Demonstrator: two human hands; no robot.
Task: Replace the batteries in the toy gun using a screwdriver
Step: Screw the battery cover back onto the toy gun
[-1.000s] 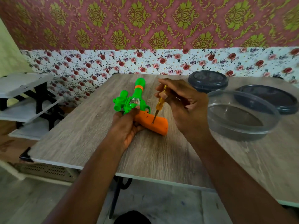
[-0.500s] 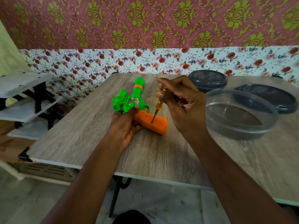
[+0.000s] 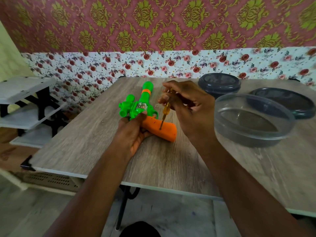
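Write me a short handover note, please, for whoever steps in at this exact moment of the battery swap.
Left hand: grip closed around the toy gun where green body meets orange handle, pinning it flat on the table.
Right hand: grip closed on the screwdriver, held nearly upright, tip set into the orange handle, apparently at a screw.
Nearby: clear bowl to the right, two dark lids behind it.
Done: driver seated.
Left: the cover looks shut, no batteries in sight; back the screw out, open it, swap batteries, refasten.
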